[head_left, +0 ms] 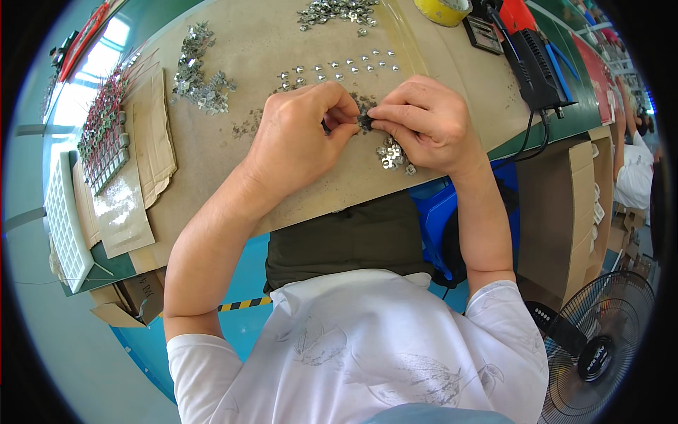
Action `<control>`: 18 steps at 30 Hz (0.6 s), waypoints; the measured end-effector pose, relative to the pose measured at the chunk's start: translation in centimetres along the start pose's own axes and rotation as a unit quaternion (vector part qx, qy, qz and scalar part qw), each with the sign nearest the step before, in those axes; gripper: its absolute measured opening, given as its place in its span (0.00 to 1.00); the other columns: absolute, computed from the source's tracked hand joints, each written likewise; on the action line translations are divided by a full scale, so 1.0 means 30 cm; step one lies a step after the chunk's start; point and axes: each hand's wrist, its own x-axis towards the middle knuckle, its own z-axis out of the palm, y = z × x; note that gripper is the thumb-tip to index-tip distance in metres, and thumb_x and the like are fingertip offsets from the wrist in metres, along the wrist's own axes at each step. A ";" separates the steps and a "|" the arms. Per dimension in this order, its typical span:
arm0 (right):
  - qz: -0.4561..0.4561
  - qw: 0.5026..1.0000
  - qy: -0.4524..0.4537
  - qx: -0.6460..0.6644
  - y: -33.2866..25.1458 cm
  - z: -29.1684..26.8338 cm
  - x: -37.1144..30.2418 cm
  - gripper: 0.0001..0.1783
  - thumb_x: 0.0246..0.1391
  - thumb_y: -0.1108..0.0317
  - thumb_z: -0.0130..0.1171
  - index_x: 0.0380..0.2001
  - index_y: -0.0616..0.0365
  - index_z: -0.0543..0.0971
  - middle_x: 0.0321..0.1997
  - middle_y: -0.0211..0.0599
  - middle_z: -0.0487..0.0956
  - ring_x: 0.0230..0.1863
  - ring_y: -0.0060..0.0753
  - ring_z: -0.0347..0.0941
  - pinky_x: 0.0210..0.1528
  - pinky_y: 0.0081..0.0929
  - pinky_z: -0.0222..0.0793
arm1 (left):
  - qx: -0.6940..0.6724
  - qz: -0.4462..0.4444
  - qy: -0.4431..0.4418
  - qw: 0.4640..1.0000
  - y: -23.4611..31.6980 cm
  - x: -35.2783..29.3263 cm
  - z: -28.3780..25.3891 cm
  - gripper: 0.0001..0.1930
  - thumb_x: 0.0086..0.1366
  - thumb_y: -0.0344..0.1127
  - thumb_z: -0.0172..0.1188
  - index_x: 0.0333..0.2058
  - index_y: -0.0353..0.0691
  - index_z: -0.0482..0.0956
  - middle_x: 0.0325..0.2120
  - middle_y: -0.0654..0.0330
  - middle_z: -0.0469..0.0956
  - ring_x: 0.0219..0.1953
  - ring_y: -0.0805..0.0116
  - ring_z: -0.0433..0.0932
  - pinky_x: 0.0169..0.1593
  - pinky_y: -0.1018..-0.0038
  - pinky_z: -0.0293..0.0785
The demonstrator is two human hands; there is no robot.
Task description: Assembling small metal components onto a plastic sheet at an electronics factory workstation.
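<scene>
My left hand [302, 136] is closed over the brown work surface, thumb and forefinger pinched together. A bit of something dark shows inside its curl, too small to name. Just to its right, my right hand [429, 126] is also pinched, its fingertips at a small heap of dark parts [365, 113]. Whatever those fingertips grip is hidden among the dark bits. Shiny metal pieces [390, 153] lie in a cluster under my right hand. Beyond both hands, small metal pieces [353, 68] stand in loose rows.
Piles of metal clips [194, 74] lie left, with another pile [337, 12] at the far edge. Wired red-green parts [106, 134] and a white tray [67, 219] stand far left. Yellow tape [443, 10] and a black corded device [530, 67] sit far right. A fan [597, 353] stands lower right.
</scene>
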 end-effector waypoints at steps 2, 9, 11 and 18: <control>-0.009 1.000 -0.006 -0.011 -0.003 -0.004 0.002 0.11 0.43 0.77 0.78 0.33 0.58 0.89 0.31 0.34 0.84 0.32 0.41 0.81 0.33 0.35 0.77 | 0.000 -0.001 -0.001 1.000 0.000 0.002 0.000 0.08 0.58 0.27 0.77 0.37 0.39 0.88 0.28 0.63 0.89 0.24 0.79 0.79 0.31 0.78 0.76; -0.008 0.996 -0.062 -0.065 -0.039 -0.030 0.020 0.09 0.46 0.73 0.75 0.34 0.57 0.90 0.31 0.32 0.82 0.35 0.39 0.80 0.32 0.37 0.77 | -0.002 0.019 -0.005 1.000 -0.009 0.002 0.002 0.08 0.59 0.25 0.77 0.37 0.37 0.89 0.32 0.59 0.89 0.27 0.71 0.83 0.34 0.73 0.80; -0.001 0.994 -0.074 -0.079 -0.052 -0.032 0.032 0.09 0.47 0.72 0.75 0.34 0.57 0.90 0.31 0.32 0.81 0.35 0.39 0.80 0.33 0.37 0.77 | -0.001 0.024 -0.005 1.000 -0.014 0.000 0.004 0.08 0.59 0.24 0.76 0.37 0.36 0.90 0.33 0.58 0.89 0.28 0.68 0.84 0.35 0.72 0.81; 0.008 0.989 -0.110 -0.100 -0.075 -0.040 0.058 0.07 0.50 0.71 0.73 0.34 0.55 0.89 0.32 0.32 0.80 0.37 0.39 0.79 0.34 0.37 0.78 | -0.008 0.069 -0.008 0.998 -0.039 0.008 0.005 0.06 0.59 0.22 0.76 0.35 0.36 0.92 0.35 0.57 0.88 0.31 0.65 0.86 0.37 0.71 0.83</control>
